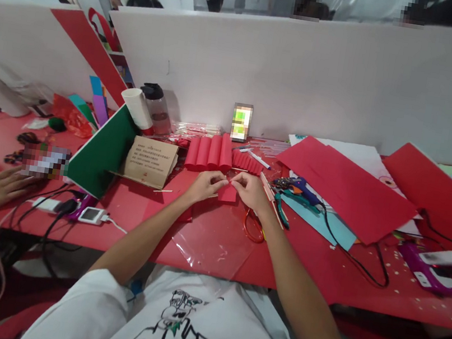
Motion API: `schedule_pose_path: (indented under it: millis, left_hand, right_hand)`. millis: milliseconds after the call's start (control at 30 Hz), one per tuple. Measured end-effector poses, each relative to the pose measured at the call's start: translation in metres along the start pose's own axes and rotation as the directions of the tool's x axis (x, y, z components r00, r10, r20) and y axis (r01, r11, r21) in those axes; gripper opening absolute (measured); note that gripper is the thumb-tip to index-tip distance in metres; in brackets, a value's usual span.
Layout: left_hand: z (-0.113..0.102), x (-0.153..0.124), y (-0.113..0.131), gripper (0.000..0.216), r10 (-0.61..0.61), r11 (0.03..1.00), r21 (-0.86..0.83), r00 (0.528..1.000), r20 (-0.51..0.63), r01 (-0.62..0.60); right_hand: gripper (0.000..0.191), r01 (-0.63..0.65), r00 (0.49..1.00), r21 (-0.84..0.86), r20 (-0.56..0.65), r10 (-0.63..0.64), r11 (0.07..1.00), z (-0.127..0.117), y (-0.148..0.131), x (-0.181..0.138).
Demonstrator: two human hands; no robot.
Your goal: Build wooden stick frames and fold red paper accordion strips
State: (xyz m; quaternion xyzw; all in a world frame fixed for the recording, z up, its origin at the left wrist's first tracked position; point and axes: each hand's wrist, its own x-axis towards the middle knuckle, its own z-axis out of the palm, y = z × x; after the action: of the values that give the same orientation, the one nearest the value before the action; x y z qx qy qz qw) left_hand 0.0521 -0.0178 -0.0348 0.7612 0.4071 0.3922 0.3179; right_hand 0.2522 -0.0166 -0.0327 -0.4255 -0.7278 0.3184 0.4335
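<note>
A small piece of red paper [228,194] hangs between my hands over the middle of the table. My left hand [208,184] pinches its upper left part with thumb and forefinger. On its other side my right hand [250,190] pinches the upper right edge. Just beyond them lie rolled red paper tubes [210,153] and a row of smaller red paper rolls [248,162]. Red-handled scissors [253,231] rest below my right hand, beside a clear plastic sheet [215,244]. The fingertips hide part of the paper.
A phone [241,122] leans against the white partition [308,74]. On the right are pliers [283,209], a glue gun [307,192] with its cord, and red sheets [350,188]. To the left stand a cardboard box [149,162], a green board [103,151], a bottle [158,109] and another person's hand [2,187].
</note>
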Motion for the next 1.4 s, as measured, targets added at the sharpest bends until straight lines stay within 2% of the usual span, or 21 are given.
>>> schedule_pose_path:
  millis: [100, 300, 467, 667, 900, 1100, 1267, 1400]
  left_hand:
    - [0.001, 0.0, 0.002, 0.027, -0.004, 1.0, -0.022, 1.0, -0.009, 0.003]
    - [-0.002, 0.0, 0.014, 0.025, -0.004, 1.0, -0.024, 1.0, -0.027, 0.003]
    - [0.002, 0.0, 0.013, 0.028, -0.001, 1.0, -0.008, 0.999, -0.037, 0.001]
    - [0.001, 0.001, 0.012, 0.025, 0.016, 0.998, -0.058, 0.998, -0.058, -0.02]
    - [-0.003, 0.005, 0.013, 0.032, -0.106, 0.957, -0.28, 0.991, -0.082, 0.079]
    - [-0.004, 0.004, 0.014, 0.038, -0.179, 0.922, -0.356, 0.983, -0.049, 0.151]
    - [-0.002, 0.005, 0.009, 0.036, -0.141, 0.949, -0.294, 0.988, -0.067, 0.115]
    - [-0.002, 0.005, 0.005, 0.029, -0.072, 0.988, -0.142, 0.995, -0.075, 0.061]
  right_hand:
    - [0.013, 0.003, 1.0, 0.032, -0.013, -0.003, 0.999, -0.001, 0.002, 0.0]
    - [0.018, 0.021, 0.999, 0.194, 0.044, -0.03, 0.981, -0.005, -0.004, 0.0]
    - [0.019, -0.022, 1.0, 0.175, -0.005, 0.023, 0.984, 0.0, -0.005, 0.001]
    - [0.02, 0.01, 1.0, 0.213, -0.027, -0.004, 0.977, 0.002, -0.007, 0.0]
    - [0.021, 0.009, 1.0, 0.244, -0.005, -0.009, 0.97, -0.005, -0.007, 0.0]
    - [0.023, -0.037, 0.999, 0.277, 0.02, 0.033, 0.96, -0.012, -0.006, 0.001]
    - [0.023, -0.07, 0.998, 0.248, 0.022, 0.067, 0.966, -0.011, -0.009, 0.0]
    - [0.016, 0.015, 1.0, 0.101, -0.014, -0.013, 0.995, -0.008, -0.01, 0.0]
